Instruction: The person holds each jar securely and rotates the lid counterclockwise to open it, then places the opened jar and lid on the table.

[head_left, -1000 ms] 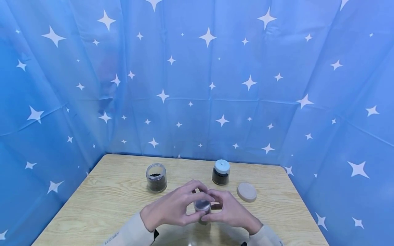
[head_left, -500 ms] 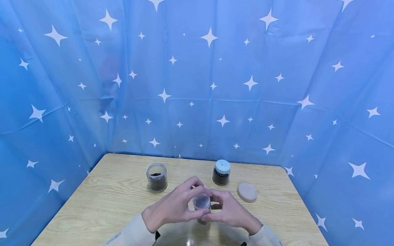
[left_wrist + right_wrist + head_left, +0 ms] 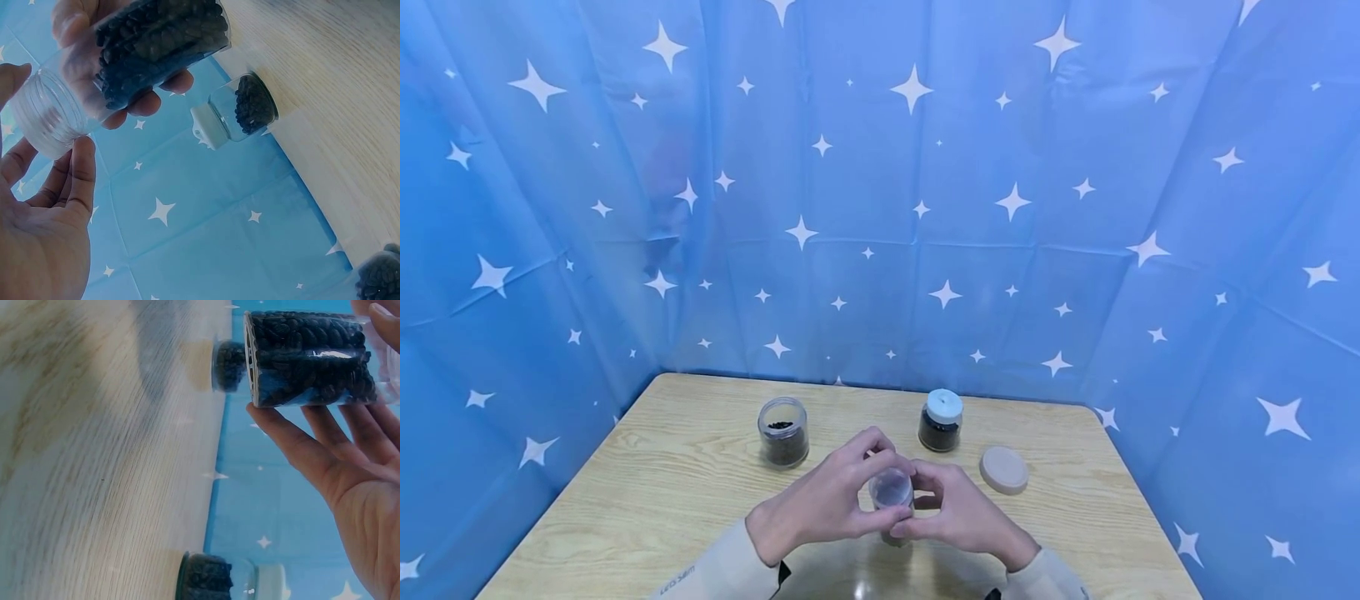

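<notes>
Jar [image 3: 159, 47]; left fingers [image 3: 82, 169] gripping clear top [image 3: 49, 115]; right fingers [image 3: 290, 439] gripping filled body [image 3: 312, 359] below

glossy transparent jar [image 3: 306, 356], wood-grained table [image 3: 647, 475], matt flat lid [image 3: 1003, 470], cloth backdrop [image 3: 850, 183]

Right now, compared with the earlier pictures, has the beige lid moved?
No. In the head view, the beige lid lies in the same place on the table, judged against its far right corner.

The left hand [image 3: 831, 502] partly hides the held jar [image 3: 891, 490]
</notes>
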Available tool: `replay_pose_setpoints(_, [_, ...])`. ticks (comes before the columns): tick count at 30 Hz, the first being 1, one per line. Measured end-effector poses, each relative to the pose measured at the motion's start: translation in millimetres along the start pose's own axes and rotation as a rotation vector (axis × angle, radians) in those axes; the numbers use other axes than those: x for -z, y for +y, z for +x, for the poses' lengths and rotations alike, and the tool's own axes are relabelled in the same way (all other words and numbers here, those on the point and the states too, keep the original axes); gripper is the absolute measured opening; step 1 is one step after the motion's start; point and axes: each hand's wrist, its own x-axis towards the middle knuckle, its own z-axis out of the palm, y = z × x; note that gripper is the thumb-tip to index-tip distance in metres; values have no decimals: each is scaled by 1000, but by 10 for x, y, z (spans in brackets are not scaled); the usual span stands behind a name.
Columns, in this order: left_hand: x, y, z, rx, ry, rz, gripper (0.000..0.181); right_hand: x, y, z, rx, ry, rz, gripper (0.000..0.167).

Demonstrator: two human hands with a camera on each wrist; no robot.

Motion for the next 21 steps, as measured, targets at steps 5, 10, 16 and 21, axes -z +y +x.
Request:
replay_pose_setpoints(5, [-5, -4, 13, 2, -5, -5, 38, 16, -6, -6, -7, 2, 0, 62])
replay_pose_setpoints(10, [-16, -2, 17, 0, -4, -7, 39, 28, -9, -22, -3, 5, 0, 62])
replay_pose_setpoints(16, [-8, 2, 21, 5, -3, -21, 38, 42, -11, -26, 8, 0, -2, 62])
replay_pose_setpoints(21, [8, 9, 21, 14, -5, -31, 37, 48, -29, -18, 0, 1, -8, 58])
